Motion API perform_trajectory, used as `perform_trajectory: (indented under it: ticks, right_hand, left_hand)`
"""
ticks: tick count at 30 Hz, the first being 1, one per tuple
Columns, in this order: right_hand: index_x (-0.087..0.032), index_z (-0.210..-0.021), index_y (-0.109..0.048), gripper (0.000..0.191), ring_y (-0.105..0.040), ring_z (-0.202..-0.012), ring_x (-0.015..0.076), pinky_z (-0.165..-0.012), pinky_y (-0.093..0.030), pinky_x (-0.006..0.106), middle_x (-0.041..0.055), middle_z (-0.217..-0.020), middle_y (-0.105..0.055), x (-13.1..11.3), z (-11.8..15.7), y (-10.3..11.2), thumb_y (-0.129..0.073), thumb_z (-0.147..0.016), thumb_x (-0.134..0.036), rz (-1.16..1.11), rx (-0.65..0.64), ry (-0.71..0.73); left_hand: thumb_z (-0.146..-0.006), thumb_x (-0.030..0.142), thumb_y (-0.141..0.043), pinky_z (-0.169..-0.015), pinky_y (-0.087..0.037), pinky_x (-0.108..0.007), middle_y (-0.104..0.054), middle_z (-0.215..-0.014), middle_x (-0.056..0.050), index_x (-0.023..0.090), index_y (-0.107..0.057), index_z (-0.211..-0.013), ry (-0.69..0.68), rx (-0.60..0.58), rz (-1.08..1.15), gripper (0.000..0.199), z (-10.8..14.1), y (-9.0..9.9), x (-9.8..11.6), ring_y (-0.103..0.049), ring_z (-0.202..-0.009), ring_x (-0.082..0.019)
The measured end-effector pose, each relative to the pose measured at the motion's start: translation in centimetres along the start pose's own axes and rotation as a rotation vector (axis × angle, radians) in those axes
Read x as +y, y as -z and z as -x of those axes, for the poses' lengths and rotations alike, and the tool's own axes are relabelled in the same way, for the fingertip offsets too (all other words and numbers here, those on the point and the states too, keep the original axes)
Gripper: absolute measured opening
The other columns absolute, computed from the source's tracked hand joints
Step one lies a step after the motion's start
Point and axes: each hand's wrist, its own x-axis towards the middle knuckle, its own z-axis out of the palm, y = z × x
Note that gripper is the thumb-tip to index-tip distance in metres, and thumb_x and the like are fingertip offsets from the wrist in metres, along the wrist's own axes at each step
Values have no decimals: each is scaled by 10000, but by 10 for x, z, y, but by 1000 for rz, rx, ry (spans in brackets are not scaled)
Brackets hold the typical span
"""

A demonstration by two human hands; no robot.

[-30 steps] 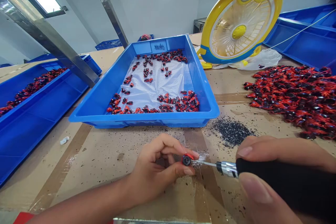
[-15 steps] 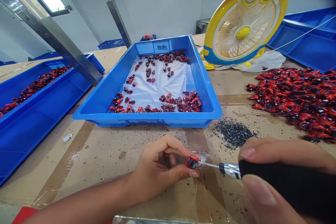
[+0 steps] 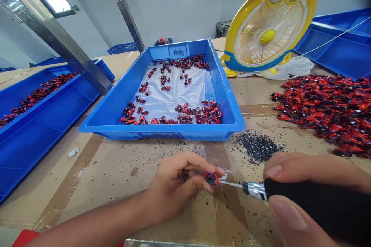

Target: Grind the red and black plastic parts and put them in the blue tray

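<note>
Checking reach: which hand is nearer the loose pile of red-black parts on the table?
Right. The right hand, gripping the tool, sits just below the pile; the left hand, pinching one part, is farther left.

One fan (image 3: 268,27) stands on the table (image 3: 116,170). One middle tray (image 3: 174,131), one left tray (image 3: 43,119), one heap of parts (image 3: 327,104), one tool (image 3: 304,200), two hands.
</note>
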Motion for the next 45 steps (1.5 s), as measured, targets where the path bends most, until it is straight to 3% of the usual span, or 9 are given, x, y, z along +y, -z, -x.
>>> perform_trajectory:
  ticks: [5,12,19,24,28,32,36,41,45]
  right_hand:
    - [-243,-980,-754,59,-493,-333,77,-277,-355,246,-7,-709,-729,6,6,8,-762,-952,-192,-83,-87,58]
    - [-303,-850,-678,459,-378,-334,67,-240,-240,261,-29,-683,-658,-6,20,-9,-774,-894,-750,34,156,-198]
    - [-318,-853,-675,463,-410,-346,91,-256,-263,275,-18,-684,-647,-9,20,-13,-762,-885,-771,21,141,-208]
    - [-303,-885,-690,376,-485,-384,135,-295,-344,297,14,-682,-660,-9,18,-14,-767,-933,-668,44,132,-151]
    - [-295,-902,-742,395,-662,-569,249,-421,-511,356,57,-700,-683,-10,9,-16,-909,-774,-629,51,52,-67]
    - [-298,-895,-755,405,-707,-637,279,-454,-550,365,71,-735,-714,-11,2,-14,-963,-708,-591,55,12,-44]
    - [-295,-911,-759,345,-699,-591,256,-412,-525,339,68,-729,-727,-6,3,-3,-955,-759,-534,69,-8,-35]
    - [-298,-991,-711,137,-589,-401,124,-319,-445,231,7,-694,-728,1,4,11,-754,-1010,-427,120,-141,59]
    - [-291,-966,-714,107,-622,-432,91,-365,-496,174,-8,-757,-732,-10,7,6,-778,-984,-375,141,-107,-6]
  left_hand:
    - [-1034,292,-803,-523,-519,-137,-904,-1128,-105,215,-777,-1102,33,3,-9,106,-2,-2,1,-638,-559,-48]
    - [-1083,301,-729,-537,-536,-125,-892,-1178,-89,266,-787,-1182,-22,-28,-31,121,-1,-1,2,-650,-570,-46]
    - [-1176,279,-543,-596,-539,-134,-838,-1347,-45,348,-740,-1303,-51,-108,-104,245,1,3,2,-665,-591,-23]
    - [-1173,278,-540,-580,-543,-152,-839,-1347,-98,285,-726,-1289,-79,-130,-46,219,1,2,2,-681,-594,-47]
    - [-1145,265,-610,-575,-552,-141,-850,-1319,-135,241,-735,-1245,-56,-109,1,162,-2,0,4,-679,-605,-52]
    - [-1094,271,-711,-585,-557,-132,-881,-1227,-123,240,-752,-1188,-35,-68,18,106,-3,-3,5,-677,-634,-60]
    - [-1010,317,-828,-540,-545,-173,-903,-1075,-126,202,-781,-1124,3,1,-87,168,0,-4,5,-657,-573,-82]
    - [-978,382,-856,-516,-508,-207,-902,-957,-120,186,-801,-1110,21,34,-201,242,1,-3,8,-636,-553,-108]
    - [-965,407,-864,-540,-502,-222,-899,-922,-126,180,-807,-1093,11,23,-288,266,0,-2,11,-601,-547,-107]
